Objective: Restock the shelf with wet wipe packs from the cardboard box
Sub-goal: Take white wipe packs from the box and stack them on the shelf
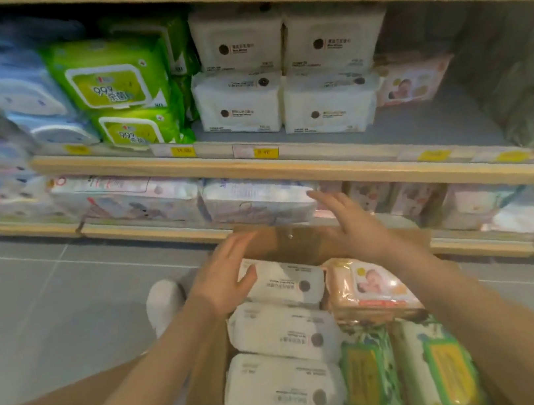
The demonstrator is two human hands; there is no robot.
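While the left hand point(224, 274) rests with relaxed fingers against the far white wet wipe pack point(284, 283) in the cardboard box point(206, 360), its thumb on the pack's near-left edge, the right hand point(352, 224) hovers open above the box's far flap, holding nothing. More white packs point(286, 386) fill the box's left column; a peach pack point(372, 287) and green packs point(436, 367) lie to the right. Beyond, the shelf point(287, 164) carries matching white packs point(327, 103).

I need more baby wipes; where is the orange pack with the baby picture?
In the cardboard box, far right corner: the orange baby-picture pack lies beside the white packs, beneath the right hand.
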